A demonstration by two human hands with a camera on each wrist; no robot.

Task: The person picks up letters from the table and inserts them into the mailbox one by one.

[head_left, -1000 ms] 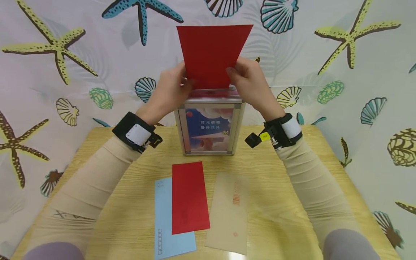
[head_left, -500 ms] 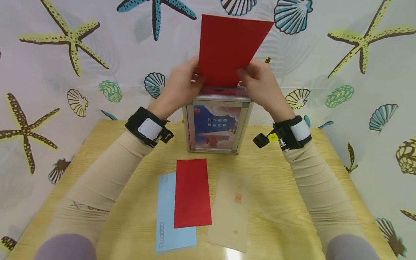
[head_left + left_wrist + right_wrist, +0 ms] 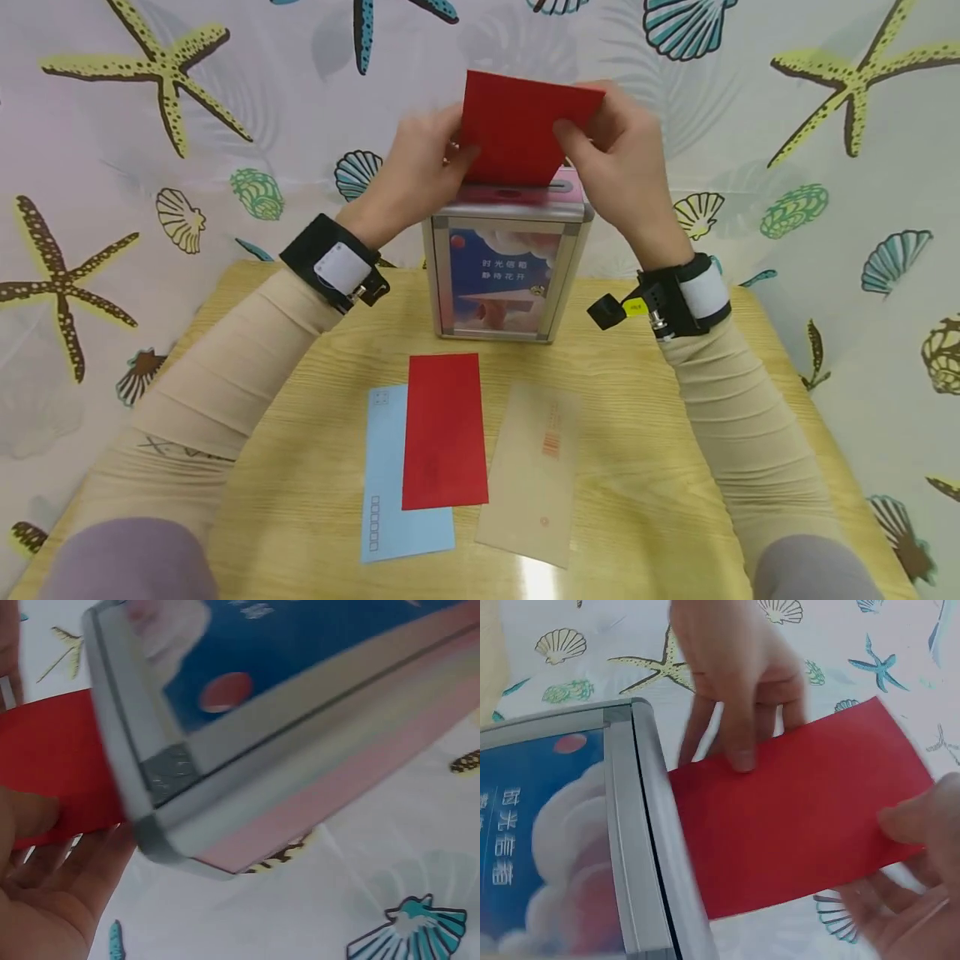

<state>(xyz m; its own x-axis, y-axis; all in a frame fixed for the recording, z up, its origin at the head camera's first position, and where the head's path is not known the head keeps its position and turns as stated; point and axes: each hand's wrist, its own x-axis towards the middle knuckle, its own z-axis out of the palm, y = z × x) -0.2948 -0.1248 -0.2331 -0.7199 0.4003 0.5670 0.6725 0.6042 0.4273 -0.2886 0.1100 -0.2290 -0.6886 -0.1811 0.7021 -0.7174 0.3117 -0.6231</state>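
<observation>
Red envelope, held [image 3: 517, 129]: above the mailbox [image 3: 498, 279], lower end at the slot [image 3: 560, 186] in its pink top; one end of the slot shows to the right of it. Upper edge slopes down toward the right.

Mailbox: metal-framed, blue picture panel; upright near the table's far edge, well in from both side edges. Cloth [image 3: 292, 208] printed with shells and starfish, behind.

Table [image 3: 645, 450]: wood-grain top; bare wood on both sides of the flat envelopes and in a strip before the mailbox.

Left hand [image 3: 420, 162]: pinches the held envelope's left edge, low, thumb in front, fingers behind.

Right hand [image 3: 626, 154]: pinches it near the upper right corner, thumb in front.

Flat on table: second red envelope [image 3: 445, 429], overlapping light blue envelope [image 3: 386, 483]; kraft-paper envelope [image 3: 528, 479], to the right.
</observation>
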